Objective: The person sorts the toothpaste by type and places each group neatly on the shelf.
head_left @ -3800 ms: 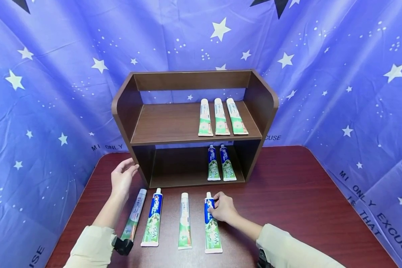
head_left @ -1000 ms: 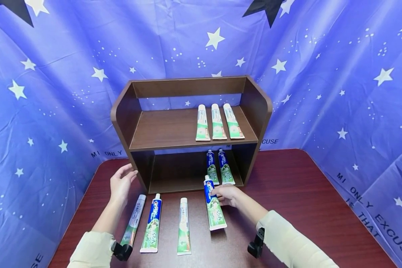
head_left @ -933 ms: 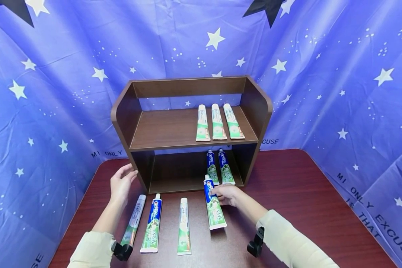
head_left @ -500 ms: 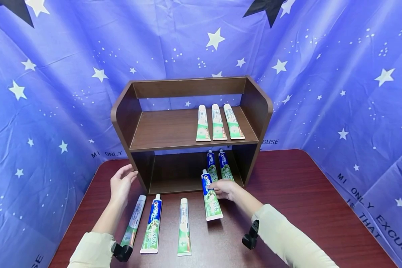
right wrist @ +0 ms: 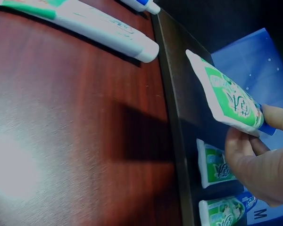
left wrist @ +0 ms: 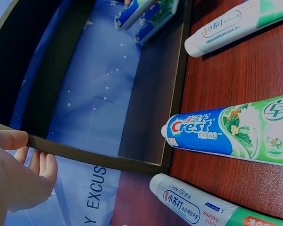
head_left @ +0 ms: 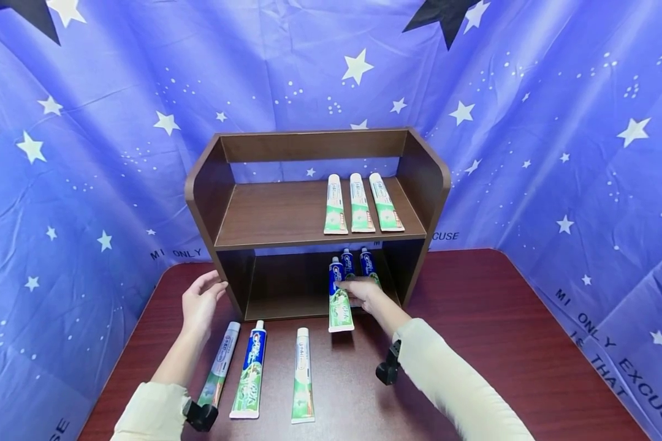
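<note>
My right hand (head_left: 362,291) pinches a blue-and-green Crest toothpaste tube (head_left: 341,306) between thumb and fingers, cap end toward the shelf. The tube is at the front of the lower compartment, raised above its floor. Behind it lie two similar tubes (right wrist: 221,212), partly hidden by the hand in the head view. My left hand (head_left: 200,301) touches the left side edge of the brown shelf (head_left: 287,240); in the left wrist view the thumb and fingers (left wrist: 35,162) lie on either side of that edge, gripping it.
On the table before the shelf lie a white-and-green tube (head_left: 303,375), another Crest tube (head_left: 248,370) and a grey-capped tube (head_left: 220,364), which the left wrist partly covers. Three white-and-green tubes (head_left: 358,205) rest on the upper shelf at right. A starry blue curtain (head_left: 529,153) surrounds the table.
The right hand has lifted the Crest tube off the table and moved it forward and slightly left into the lower compartment's opening. The left hand stays at the shelf's side.
</note>
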`<state>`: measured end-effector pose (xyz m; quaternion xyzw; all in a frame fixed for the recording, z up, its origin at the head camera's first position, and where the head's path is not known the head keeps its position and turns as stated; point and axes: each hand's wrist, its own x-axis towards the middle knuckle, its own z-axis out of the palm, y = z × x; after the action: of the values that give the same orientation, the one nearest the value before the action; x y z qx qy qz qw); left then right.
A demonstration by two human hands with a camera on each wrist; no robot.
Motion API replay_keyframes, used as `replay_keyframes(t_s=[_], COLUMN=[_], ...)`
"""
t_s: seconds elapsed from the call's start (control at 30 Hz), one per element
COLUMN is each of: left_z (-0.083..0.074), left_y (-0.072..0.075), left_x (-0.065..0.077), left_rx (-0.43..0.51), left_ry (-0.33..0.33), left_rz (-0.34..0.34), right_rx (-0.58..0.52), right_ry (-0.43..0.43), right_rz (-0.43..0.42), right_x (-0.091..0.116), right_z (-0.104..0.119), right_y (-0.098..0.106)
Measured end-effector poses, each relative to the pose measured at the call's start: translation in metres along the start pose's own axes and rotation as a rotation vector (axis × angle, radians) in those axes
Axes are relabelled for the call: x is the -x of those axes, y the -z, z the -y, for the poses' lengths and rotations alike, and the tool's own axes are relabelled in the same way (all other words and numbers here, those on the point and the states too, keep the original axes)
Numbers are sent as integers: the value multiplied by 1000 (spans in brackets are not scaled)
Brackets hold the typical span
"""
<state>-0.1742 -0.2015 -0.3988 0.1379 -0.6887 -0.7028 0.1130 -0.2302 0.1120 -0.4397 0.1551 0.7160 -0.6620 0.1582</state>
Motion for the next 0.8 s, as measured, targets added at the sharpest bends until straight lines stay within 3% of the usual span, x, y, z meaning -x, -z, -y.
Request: replay_keyframes(t_s=[0.37, 0.67, 0.8], left_z=[-1, -2, -2], left_y=[-1, -2, -2], left_x=[2, 1, 2], left_rx=[-7, -3, -15], left_ry=[-3, 9, 10], left_rz=[-11, -18, -16], right_rx=[-9, 39, 159], right_ry=[-27, 29, 79], right_rz=[-86, -139, -168], right_x=[-14, -26, -34], right_z=[24, 34, 32], right_y=[-14, -17, -18])
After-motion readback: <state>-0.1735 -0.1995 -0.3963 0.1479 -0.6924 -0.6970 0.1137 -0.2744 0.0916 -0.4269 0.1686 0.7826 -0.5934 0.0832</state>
